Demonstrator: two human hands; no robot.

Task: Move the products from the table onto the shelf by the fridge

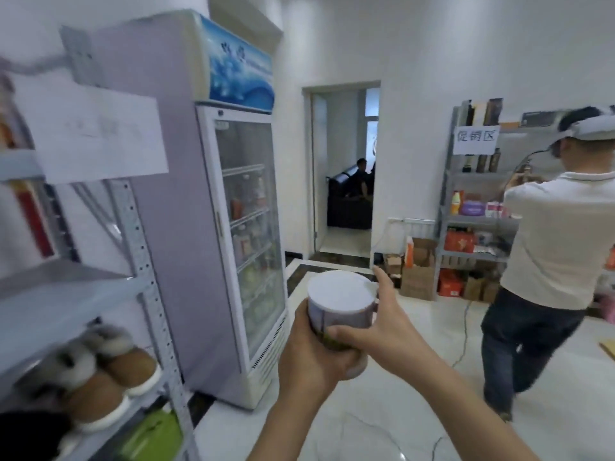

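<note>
The left forearm (283, 424) and right forearm (466, 404), both bare, rise from below and meet at a white-lidded tub (339, 294). The left hand (316, 357) wraps the tub's lower left side, fingers curled under its base. The right hand (379, 321) comes in from the tub's right, its thumb (336, 334) laid across the tub's front wall just above the left hand. Its index finger (382, 277) sticks up past the lid's right edge; the other fingers seem to lie behind the tub.
</note>
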